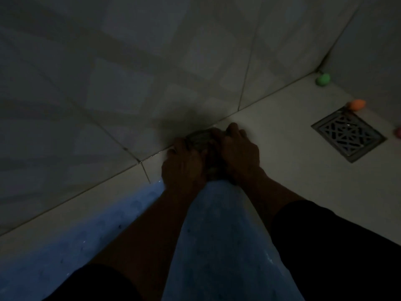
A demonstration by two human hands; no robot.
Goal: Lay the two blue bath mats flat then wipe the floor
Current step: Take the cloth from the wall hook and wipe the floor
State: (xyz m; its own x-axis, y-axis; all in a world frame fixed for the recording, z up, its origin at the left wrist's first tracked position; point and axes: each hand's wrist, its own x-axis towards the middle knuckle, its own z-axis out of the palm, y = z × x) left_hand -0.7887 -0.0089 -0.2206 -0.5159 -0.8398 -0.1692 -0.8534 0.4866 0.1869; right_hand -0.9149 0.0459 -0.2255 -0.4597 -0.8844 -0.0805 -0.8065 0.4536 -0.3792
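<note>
Dim light — both hands (184,164) (239,154) clutch cloth (200,140), fingers curled; blue mat (217,235) partly hidden.

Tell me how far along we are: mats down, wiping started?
A blue mat lies flat along the wall; whether it is one mat or two is unclear in the dim light. Left hand and right hand press a dark cloth at the wall edge. The floor toward the drain remains to wipe.

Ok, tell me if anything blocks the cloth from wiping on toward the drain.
Nothing visible does. Both hands, left hand and right hand, press the cloth at the wall's foot; bare floor tile runs to the drain grate. The orange toy lies beyond it.
</note>
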